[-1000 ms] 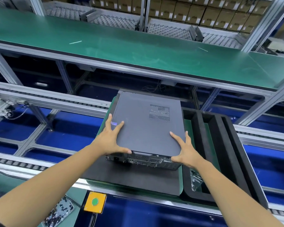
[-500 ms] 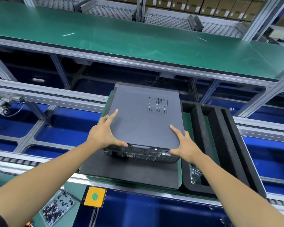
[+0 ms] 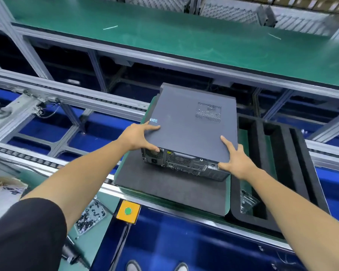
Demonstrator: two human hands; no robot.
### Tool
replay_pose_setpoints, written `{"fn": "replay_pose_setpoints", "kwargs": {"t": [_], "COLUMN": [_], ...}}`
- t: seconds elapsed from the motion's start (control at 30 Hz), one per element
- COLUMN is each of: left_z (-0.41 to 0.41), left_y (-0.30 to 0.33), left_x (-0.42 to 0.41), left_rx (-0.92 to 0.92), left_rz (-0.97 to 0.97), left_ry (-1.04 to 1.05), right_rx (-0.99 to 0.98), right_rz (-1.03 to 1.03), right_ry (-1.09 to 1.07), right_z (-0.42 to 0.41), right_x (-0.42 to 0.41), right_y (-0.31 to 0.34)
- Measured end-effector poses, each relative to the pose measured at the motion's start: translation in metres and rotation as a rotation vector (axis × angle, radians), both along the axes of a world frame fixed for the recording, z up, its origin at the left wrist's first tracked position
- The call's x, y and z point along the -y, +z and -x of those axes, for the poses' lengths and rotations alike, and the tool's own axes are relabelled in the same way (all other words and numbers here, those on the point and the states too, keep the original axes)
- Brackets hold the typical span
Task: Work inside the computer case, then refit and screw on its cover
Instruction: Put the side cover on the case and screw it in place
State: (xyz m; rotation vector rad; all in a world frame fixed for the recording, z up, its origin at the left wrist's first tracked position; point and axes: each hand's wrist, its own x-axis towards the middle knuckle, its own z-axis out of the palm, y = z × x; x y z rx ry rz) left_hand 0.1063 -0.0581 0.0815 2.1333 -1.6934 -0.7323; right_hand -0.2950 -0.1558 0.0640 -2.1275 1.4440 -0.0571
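Observation:
A dark grey computer case [image 3: 186,163] lies on its side on a black foam mat [image 3: 170,189], its rear ports facing me. The flat grey cover [image 3: 188,126], with a vent grille near its far right corner, sits on top of the case. My left hand [image 3: 138,136] holds the cover's near left corner, fingers on top and thumb down over the rear edge. My right hand [image 3: 236,160] holds the near right corner the same way, index finger stretched along the top.
The mat sits on a green pallet on the conveyor rails [image 3: 70,94]. A black foam tray [image 3: 282,159] with slots stands to the right, a clear bag [image 3: 247,200] in its near slot. A tray of screws [image 3: 90,216] and a yellow box with a green button [image 3: 128,211] lie near me.
Both hands stayed at the cover's near corners while the case and cover shifted slightly away from me. More of the rear panel shows now as my head moved back.

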Motion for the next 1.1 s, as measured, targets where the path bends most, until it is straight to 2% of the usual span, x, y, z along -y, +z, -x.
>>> {"fn": "replay_pose_setpoints", "kwargs": {"t": [0.17, 0.3, 0.4, 0.6, 0.67, 0.77, 0.83, 0.93, 1.03, 1.1], "left_z": [0.005, -0.014, -0.035, -0.069, -0.078, -0.090, -0.095, -0.102, -0.116, -0.127], "left_y": [0.001, -0.005, -0.013, -0.045, -0.060, -0.084, -0.102, -0.121, -0.124, -0.125], "left_x": [-0.017, -0.068, -0.127, -0.268, -0.318, -0.386, -0.417, -0.429, -0.412, -0.397], "left_rx": [-0.118, -0.212, -0.110, 0.078, 0.090, 0.010, -0.019, 0.021, 0.157, 0.316], "left_rz": [-0.027, -0.064, -0.124, -0.155, -0.164, -0.213, -0.242, -0.256, -0.245, -0.302], "left_ry": [0.035, 0.054, 0.090, 0.334, 0.488, 0.767, 0.840, 0.755, 0.500, 0.275], "right_rx": [-0.187, -0.362, -0.224, 0.074, 0.091, 0.013, -0.052, -0.081, -0.145, -0.175], "right_rz": [0.067, 0.293, 0.479, 0.572, 0.538, 0.405, 0.317, 0.182, 0.115, 0.085], "right_ry": [0.033, 0.145, 0.305, 0.512, 0.599, 0.771, 0.868, 0.945, 0.974, 0.952], "right_z": [0.000, -0.006, -0.035, -0.155, -0.195, -0.246, -0.272, -0.296, -0.311, -0.318], "right_x": [0.001, 0.003, -0.013, -0.113, -0.157, -0.221, -0.257, -0.298, -0.321, -0.331], "right_y": [0.000, 0.001, 0.014, 0.010, -0.008, -0.041, -0.062, -0.088, -0.105, -0.111]}}
